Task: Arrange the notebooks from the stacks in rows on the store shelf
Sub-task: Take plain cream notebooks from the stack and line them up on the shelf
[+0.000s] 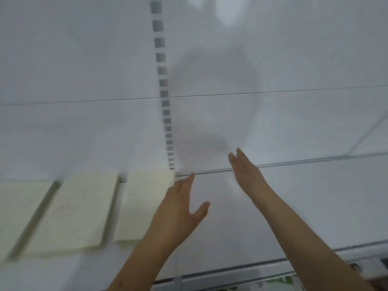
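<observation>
A slotted upright strip [162, 80] runs down the white back panel [84, 59].

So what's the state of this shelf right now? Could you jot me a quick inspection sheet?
Surface: white shelf, bare on its right part.
Job's things: three cream notebooks lying flat in a row on the left; picture blurred.
Clutter: nothing seen on the shelf; something green and white shows below its front edge, unclear.
Hands: left hand open beside the rightmost notebook; right hand open over the shelf's back; neither holds anything.
Cables: nothing seen.
Surroundings: white back panel with slotted upright.
</observation>
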Motion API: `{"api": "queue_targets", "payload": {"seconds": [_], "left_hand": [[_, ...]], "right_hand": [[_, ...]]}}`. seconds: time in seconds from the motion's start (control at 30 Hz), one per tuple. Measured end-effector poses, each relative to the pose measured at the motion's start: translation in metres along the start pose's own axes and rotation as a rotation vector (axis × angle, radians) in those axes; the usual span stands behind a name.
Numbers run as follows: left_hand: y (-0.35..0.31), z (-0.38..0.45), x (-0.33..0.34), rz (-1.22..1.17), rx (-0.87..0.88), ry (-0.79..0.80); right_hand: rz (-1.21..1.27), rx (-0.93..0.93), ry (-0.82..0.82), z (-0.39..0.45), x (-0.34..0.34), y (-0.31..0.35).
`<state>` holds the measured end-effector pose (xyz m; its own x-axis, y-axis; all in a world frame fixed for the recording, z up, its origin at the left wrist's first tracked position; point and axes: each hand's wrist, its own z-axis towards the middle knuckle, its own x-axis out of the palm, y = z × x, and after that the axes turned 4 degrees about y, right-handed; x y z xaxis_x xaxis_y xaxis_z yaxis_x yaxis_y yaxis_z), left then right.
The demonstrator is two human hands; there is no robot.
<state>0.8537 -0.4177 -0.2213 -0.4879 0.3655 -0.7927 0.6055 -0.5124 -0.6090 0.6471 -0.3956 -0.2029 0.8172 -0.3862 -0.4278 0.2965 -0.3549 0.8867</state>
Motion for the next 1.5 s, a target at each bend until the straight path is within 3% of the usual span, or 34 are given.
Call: {"api": "queue_targets", "payload": {"seconds": [0.23,0.5,0.8,1.1,1.5], "left_hand": [[-0.148,0.020,0.127,-0.064,0.277,0.222],[-0.338,0.024,0.264,-0.103,0.462,0.332],[-0.465,0.023,0.372,-0.039,0.504,0.424],[-0.538,0.105,0.450,-0.032,0.560,0.491],[-0.595,0.253,0.518,0.039,0.553,0.526]], "right_hand": [[-0.152,-0.052,-0.285,-0.071,-0.185,-0.059],[-0.470,0.026,-0.550,-0.166,-0.401,-0.163],[-0.509,0.100,-0.656,-0.212,-0.542,-0.248],[-0.563,0.129,-0.679,-0.162,-0.638,-0.303],[-0.715,0.149,-0.570,0.000,-0.772,-0.337]]}}
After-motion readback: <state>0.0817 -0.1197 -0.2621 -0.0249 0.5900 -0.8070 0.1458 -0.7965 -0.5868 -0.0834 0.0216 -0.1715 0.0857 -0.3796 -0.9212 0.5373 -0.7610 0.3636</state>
